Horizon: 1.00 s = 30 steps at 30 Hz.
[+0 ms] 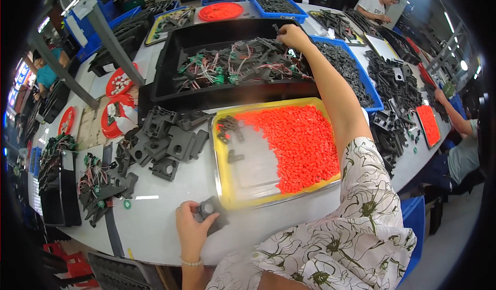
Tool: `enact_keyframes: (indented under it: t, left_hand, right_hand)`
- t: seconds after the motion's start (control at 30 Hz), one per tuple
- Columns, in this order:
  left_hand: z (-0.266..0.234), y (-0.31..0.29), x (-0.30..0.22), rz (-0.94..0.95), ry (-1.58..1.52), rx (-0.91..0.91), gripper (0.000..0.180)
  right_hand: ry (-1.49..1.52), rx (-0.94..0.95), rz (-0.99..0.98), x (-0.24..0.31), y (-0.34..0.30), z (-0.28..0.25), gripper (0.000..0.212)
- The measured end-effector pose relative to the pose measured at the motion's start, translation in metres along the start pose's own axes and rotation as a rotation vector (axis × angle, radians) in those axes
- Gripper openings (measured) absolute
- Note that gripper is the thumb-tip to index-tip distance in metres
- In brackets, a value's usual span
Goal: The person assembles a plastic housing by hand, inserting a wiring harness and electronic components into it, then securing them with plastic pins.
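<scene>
At the table's near edge my left hand (192,229) is closed on a dark grey plastic housing (216,218) with a round opening, thumb on one side. My right arm reaches far across to the back right rim of a large black bin (232,95). There my right hand (294,36) pinches a small dark plastic piece (276,29). Inside the bin lie dark parts with green coils and red and white wires (219,75). Between my hands is a yellow-rimmed tray (221,174) with many small orange-red pieces (302,148) and a few dark ones (235,157).
Dark housings (175,143) are piled left of the tray, with wired parts (101,186) beyond. Blue trays (369,99) of dark pieces and a heap of black parts (392,86) stand right. Co-workers sit around the table: one person (376,6) at the far right, another (460,140) nearer.
</scene>
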<state>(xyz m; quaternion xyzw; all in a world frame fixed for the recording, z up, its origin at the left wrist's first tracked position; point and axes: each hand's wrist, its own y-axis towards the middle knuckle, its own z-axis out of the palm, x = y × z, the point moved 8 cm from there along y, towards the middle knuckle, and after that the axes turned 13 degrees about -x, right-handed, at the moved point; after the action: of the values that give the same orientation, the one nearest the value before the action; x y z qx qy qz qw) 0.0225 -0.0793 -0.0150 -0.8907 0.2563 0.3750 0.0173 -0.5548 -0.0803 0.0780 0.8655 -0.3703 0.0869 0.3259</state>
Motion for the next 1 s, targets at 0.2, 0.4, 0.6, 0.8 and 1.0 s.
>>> enact_keyframes:
  t: [0.2, 0.4, 0.6, 0.8, 1.0]
  left_hand:
    - [0.0, 0.003, 0.002, 0.02, -0.033, 0.037, 0.044]
    - [-0.005, 0.001, -0.002, 0.081, -0.1, -0.028, 0.039]
    - [0.0, 0.003, 0.02, -0.168, -0.476, -0.064, 0.034]
    - [0.002, 0.013, 0.033, -0.138, -0.851, -0.108, 0.034]
    - [0.007, 0.01, 0.027, -0.413, -1.23, 0.04, 0.032]
  right_hand:
    - [0.252, -0.234, -0.016, 0.013, -0.01, -0.064, 0.032]
    - [0.075, -0.128, -0.118, 0.023, -0.025, -0.062, 0.034]
    - [0.22, -0.08, -0.625, 0.142, -0.083, -0.065, 0.046]
    - [-0.098, 0.513, -0.723, 0.185, -0.131, 0.002, 0.04]
    - [0.437, -0.019, -0.403, 0.154, -0.077, -0.077, 0.025]
